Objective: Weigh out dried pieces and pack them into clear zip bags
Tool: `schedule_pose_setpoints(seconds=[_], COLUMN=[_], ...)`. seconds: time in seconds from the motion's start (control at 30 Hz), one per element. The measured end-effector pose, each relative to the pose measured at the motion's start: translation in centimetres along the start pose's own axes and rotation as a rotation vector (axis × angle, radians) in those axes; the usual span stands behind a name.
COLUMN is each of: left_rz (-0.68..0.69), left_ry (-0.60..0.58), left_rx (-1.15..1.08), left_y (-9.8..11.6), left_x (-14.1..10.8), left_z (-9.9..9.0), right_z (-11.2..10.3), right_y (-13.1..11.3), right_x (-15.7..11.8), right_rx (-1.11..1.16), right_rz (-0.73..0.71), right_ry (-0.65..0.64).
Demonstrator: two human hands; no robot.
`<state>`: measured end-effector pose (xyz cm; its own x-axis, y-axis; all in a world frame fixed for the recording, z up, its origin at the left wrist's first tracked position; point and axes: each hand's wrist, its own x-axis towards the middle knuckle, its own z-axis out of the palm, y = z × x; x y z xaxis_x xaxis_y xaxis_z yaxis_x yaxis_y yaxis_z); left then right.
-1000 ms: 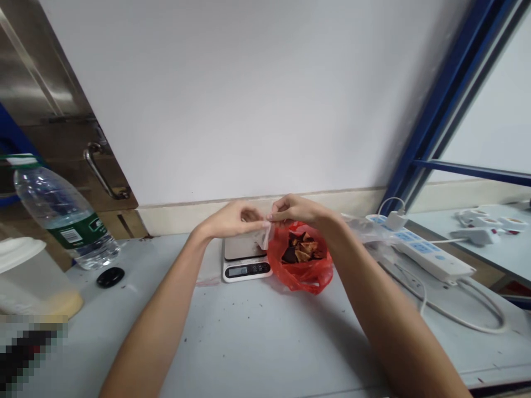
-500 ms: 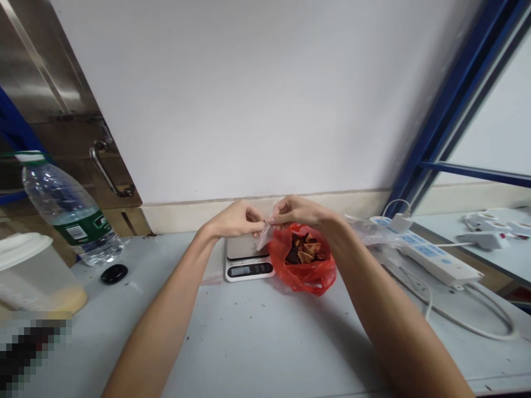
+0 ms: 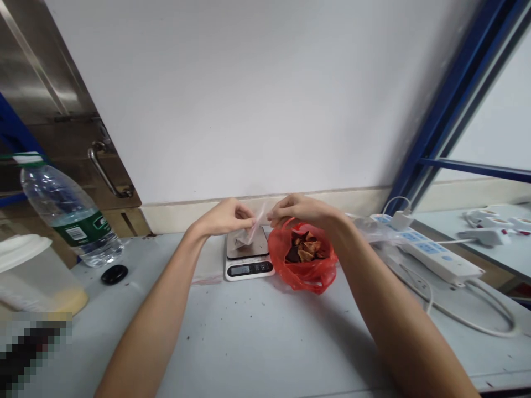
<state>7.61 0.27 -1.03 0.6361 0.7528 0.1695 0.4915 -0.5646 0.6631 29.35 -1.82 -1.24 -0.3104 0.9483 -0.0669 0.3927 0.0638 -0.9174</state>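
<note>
My left hand (image 3: 227,216) pinches a small clear plastic bag (image 3: 250,234) by its upper part, between thumb and fingers. The bag hangs over the metal plate of a white kitchen scale (image 3: 232,275), its lower end at or just above the plate. Just right of the bag is my right hand (image 3: 296,209), its fingers curled and close together, with a narrow gap between fingertips and bag. What these fingers hold, if anything, I cannot make out. Below the right hand, beside the scale, stands an open red plastic bag (image 3: 298,276) with dried brown pieces (image 3: 307,247) in it.
On the left are a water bottle (image 3: 70,210), a lidded plastic container (image 3: 37,276) and a black round object (image 3: 114,274). A power strip (image 3: 440,258) with cables and clear plastic (image 3: 375,232) lies right. Thin plastic (image 3: 207,271) lies left of the scale. The wall rises behind.
My left hand has moved slightly left with the small clear bag, which now hangs over the scale plate. The fingertips of both hands, close together before, are now apart.
</note>
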Motion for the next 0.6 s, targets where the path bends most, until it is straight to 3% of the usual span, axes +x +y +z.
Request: schedule_pose_setpoints(seconds=[0.17,0.6], left_rz=[-0.009,-0.032], left_ry=[-0.082,-0.012], left_rx=[-0.044,0.025], left_y=[0.2,0.8], left_x=[0.7,1.0], left_z=[1.5,2.2], right_z=[1.5,1.9], right_y=[-0.2,-1.2], right_x=[0.8,0.6], right_rx=[-0.039,-0.413], right_rz=[-0.028,0.040], right_ry=[-0.053,0.072])
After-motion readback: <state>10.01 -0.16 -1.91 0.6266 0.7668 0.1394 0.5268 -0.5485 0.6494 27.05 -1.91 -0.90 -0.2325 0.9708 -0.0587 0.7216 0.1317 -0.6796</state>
